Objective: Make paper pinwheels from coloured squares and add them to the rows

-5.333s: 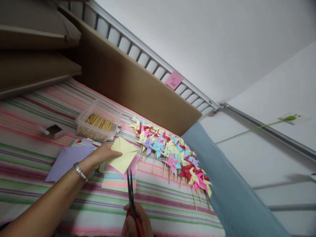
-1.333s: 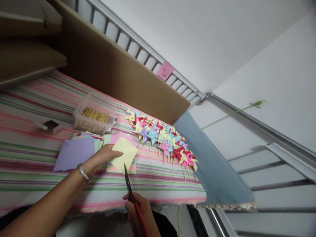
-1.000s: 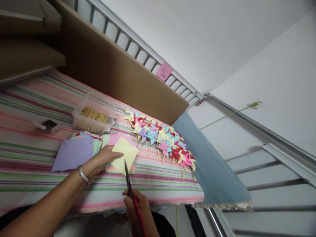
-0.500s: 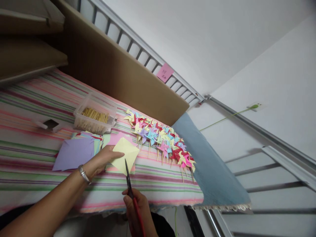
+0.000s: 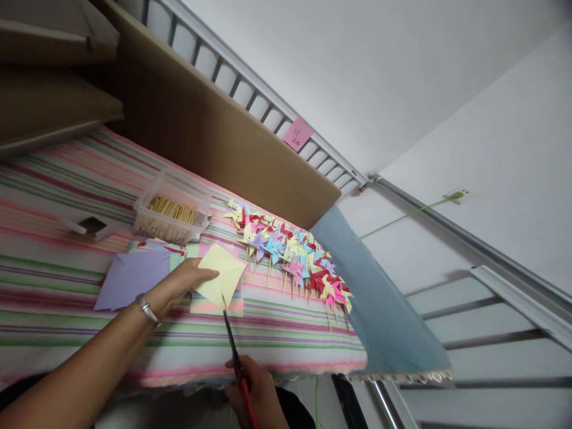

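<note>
Left hand (image 5: 179, 286) pinches square yellow paper sheet (image 5: 222, 275) over striped cloth (image 5: 290, 333), left of paper pinwheels (image 5: 290, 256). Right hand (image 5: 252, 396) clenched on red-handled scissors (image 5: 232, 345); tip backed off to sheet's near corner

From here I see the bed (image 5: 67, 196) under a striped sheet. Lying on it are a clear tub of wooden sticks (image 5: 172, 211), a small white box (image 5: 89, 225), loose coloured paper squares (image 5: 134, 275), a long heap of paper pinwheels (image 5: 290, 253) and, at the right end, a blue cloth (image 5: 379, 310).
</note>
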### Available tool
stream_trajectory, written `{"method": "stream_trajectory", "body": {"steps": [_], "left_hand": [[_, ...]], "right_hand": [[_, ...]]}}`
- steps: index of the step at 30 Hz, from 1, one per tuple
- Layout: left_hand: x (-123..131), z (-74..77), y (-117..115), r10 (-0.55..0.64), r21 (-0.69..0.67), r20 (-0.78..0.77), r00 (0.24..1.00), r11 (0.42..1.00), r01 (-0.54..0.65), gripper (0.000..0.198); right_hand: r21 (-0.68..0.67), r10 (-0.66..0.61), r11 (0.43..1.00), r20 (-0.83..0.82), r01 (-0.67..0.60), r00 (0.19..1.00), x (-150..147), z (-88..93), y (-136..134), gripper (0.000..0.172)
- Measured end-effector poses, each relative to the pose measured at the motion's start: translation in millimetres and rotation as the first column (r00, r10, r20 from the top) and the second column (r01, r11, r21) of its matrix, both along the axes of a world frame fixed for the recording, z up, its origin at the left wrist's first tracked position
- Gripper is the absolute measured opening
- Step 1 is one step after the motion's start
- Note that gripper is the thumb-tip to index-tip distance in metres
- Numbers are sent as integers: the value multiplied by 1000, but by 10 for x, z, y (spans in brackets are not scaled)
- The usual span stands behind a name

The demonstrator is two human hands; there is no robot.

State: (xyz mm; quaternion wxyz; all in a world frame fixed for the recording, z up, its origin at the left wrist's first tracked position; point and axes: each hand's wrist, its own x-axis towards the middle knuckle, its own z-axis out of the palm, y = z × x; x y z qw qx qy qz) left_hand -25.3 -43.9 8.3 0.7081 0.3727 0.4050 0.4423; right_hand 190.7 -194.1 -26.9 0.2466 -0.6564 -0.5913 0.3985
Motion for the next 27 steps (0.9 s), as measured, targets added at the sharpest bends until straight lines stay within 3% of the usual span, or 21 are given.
{"method": "stream_trajectory", "body": {"steps": [3,8,12,16,19,23,27], "left_hand": [[-33,-25,18,-55,15,-10,998,998,55,30],[36,-89,-28,-316,69,4,949,946,315,26],[134,-118,-102,-466,80,-18,884,881,466,28],[183,-131,-150,-549,86,0,836,833,546,32],[188,-139,-143,-518,69,29,855,854,515,28],[208,-140,-111,-303,-15,240,922,949,315,25],[312,-96,-160,-155,-95,416,896,972,213,26]], "right_hand": [[14,-16,1000,-7,16,1000,221,-11,-112,37],[239,-112,964,-26,115,993,437,173,46,47],[278,-186,931,-204,239,961,288,403,441,46],[186,-68,973,-333,136,940,38,509,690,46],[155,-65,979,-371,130,926,-68,515,744,42],[251,-168,918,-456,308,874,-95,506,783,38],[260,-219,874,-542,410,812,-149,445,825,38]]}}
